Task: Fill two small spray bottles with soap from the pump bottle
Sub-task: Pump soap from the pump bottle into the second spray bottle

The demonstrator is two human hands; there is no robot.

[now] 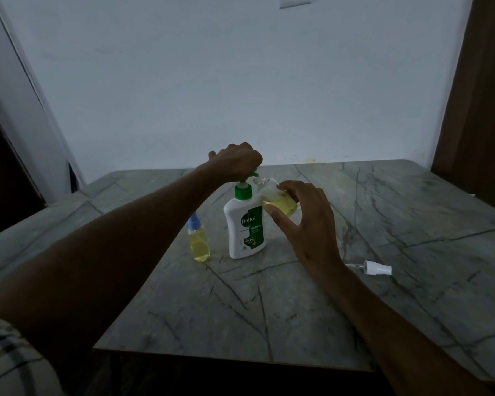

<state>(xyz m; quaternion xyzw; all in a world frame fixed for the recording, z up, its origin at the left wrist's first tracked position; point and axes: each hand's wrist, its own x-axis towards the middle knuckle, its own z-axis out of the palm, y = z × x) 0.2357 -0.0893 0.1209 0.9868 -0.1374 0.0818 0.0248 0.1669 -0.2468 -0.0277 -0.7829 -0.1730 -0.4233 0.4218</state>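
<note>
Centre frame | our left hand (pixel 236 160) fisted atop pump bottle (pixel 245 224) | our right hand (pixel 303 221) grips tilted open spray bottle (pixel 277 197) at spout

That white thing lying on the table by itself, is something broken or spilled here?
Nothing broken or spilled that I can see. The white spray top lies on its side on the table, off its bottle. The right hand holds that open bottle tilted at the pump bottle spout.
</note>
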